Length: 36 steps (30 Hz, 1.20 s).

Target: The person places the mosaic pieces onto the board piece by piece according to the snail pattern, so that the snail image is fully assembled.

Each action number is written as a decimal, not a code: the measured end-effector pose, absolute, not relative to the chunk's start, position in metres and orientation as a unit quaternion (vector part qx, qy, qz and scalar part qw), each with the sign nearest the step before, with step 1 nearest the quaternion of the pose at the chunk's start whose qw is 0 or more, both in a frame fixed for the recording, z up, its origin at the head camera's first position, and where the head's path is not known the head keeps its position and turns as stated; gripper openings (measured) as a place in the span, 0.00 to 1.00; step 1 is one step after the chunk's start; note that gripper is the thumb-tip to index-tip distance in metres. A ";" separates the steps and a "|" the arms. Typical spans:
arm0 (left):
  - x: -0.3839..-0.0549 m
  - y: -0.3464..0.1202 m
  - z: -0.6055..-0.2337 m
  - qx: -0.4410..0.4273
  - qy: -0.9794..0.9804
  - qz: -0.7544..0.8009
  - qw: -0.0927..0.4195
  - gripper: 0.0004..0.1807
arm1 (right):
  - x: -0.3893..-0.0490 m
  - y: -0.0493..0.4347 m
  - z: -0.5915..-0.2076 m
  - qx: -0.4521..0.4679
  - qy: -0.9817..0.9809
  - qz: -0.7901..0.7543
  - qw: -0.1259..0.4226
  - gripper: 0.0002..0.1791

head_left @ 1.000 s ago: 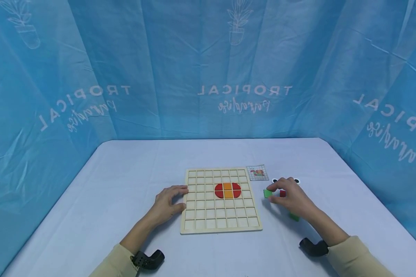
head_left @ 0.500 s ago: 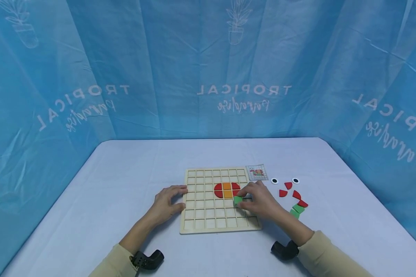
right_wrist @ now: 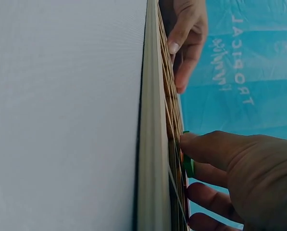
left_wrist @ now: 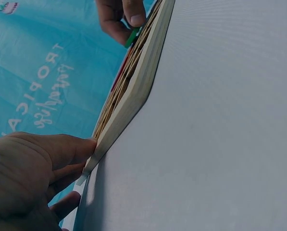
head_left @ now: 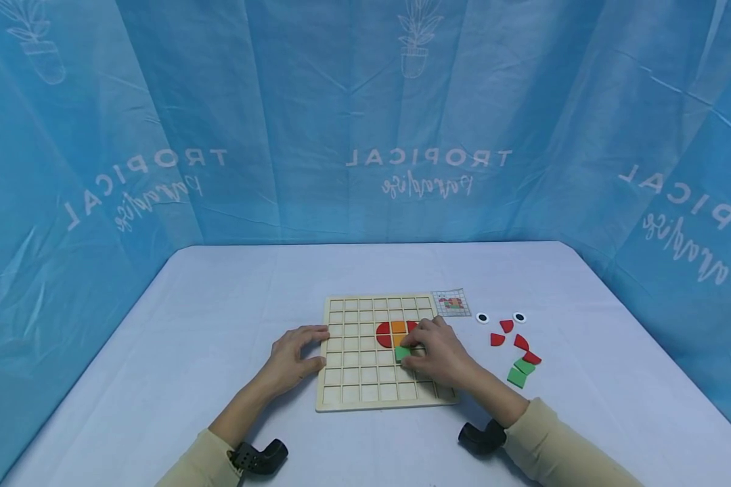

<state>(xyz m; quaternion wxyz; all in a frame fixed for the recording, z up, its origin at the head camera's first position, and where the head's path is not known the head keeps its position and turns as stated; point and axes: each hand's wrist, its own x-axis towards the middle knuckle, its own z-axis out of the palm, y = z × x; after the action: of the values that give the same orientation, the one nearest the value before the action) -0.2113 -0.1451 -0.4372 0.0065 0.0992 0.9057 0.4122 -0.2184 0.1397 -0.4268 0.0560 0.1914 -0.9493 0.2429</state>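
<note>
My right hand [head_left: 436, 350] pinches a green square tile [head_left: 401, 354] between thumb and fingers at the wooden grid board [head_left: 327, 399], just below the orange tiles [head_left: 399, 327]. The right wrist view shows the green tile [right_wrist: 188, 166] partly behind the thumb, at board level; whether it sits flat in a cell is hidden. Red quarter-round tiles [head_left: 383, 335] flank the orange ones; those on the right are partly covered by my fingers. My left hand [head_left: 292, 353] rests at the board's left edge, its thumb and fingertips touching the rim, as the left wrist view also shows.
Right of the board lie several loose red quarter-round tiles [head_left: 507, 326], two green tiles [head_left: 516, 377] and two white eye discs [head_left: 482, 318]. A small pattern card [head_left: 452, 303] lies by the board's upper right corner. A blue curtain [head_left: 365, 122] hangs behind the white table [head_left: 231, 284].
My right hand has carried the green tile leftward from beside the loose pieces onto the board, then slightly further left, under the orange tiles. The left hand has stayed at the board's edge.
</note>
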 end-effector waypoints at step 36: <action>-0.213 -0.146 -0.439 0.098 0.906 0.411 0.004 0.25 | -0.222 0.206 -0.407 0.096 -0.966 0.215 0.103 0.18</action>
<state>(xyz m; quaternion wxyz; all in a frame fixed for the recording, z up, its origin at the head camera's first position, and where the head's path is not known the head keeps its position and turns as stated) -0.2125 -0.1456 -0.4390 0.0038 0.0984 0.9061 0.4114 -0.2221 0.2062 -0.4073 0.1028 0.0958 -0.9664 0.2154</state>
